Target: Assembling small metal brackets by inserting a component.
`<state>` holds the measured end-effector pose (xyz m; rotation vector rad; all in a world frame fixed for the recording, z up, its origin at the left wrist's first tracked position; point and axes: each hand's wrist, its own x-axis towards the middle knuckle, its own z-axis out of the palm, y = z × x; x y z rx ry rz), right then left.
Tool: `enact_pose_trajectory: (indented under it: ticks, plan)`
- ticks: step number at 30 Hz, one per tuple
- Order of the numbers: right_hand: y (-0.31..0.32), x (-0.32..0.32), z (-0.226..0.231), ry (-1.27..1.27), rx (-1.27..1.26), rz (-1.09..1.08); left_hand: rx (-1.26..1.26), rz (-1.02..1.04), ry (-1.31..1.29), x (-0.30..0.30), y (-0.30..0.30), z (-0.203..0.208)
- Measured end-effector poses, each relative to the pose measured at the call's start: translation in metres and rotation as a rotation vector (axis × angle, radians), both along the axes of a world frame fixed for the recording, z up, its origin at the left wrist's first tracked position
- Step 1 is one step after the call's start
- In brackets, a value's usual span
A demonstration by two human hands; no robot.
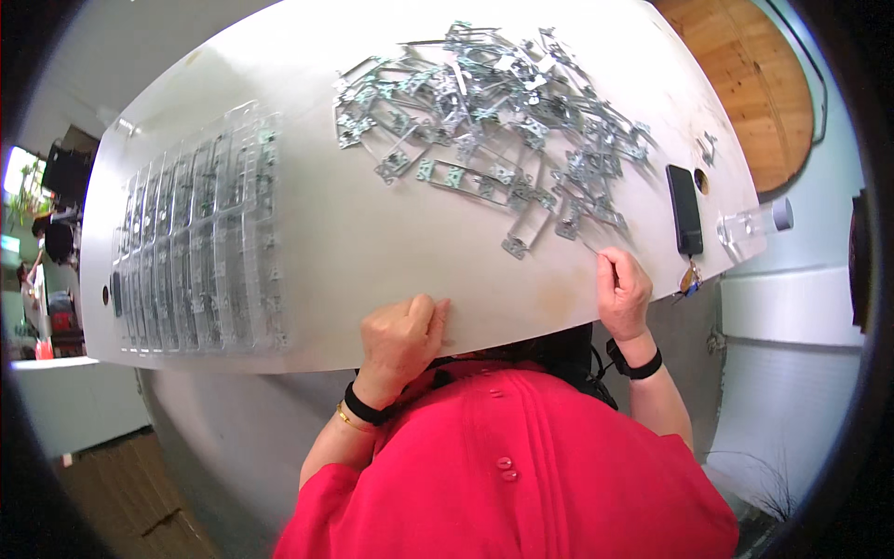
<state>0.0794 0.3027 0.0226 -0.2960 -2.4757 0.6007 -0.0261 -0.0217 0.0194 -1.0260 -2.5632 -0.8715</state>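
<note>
The desk (372,233) is plain white, with a faint brownish stain near its front edge. The heap of metal brackets (494,121) is silver-grey. The trays (200,242) are clear plastic. The phone (684,210) is black. The shirt (512,466) is bright red, both wristbands (368,408) black.

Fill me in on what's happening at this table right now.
A person in a red shirt is at a white table. The left hand rests curled at the table's near edge, holding nothing visible. The right hand is at the edge too, its fingers pinching what looks like a thin wire near a loose pile of metal frame parts. Clear plastic trays lie in rows at the left. A black phone and a clear bottle lie at the right.
</note>
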Motion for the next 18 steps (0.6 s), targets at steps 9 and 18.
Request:
enact_pose_trajectory:
  ticks: [9, 18]
  plan:
    - [0.004, 0.0, -0.002, 0.035, 0.039, 0.022, -0.08, 0.035, 0.014, 0.001, 0.006, 0.009]
    - [0.004, 0.002, -0.004, 0.079, 0.054, 0.049, -0.086, -0.001, -0.084, 0.008, 0.072, 0.06]
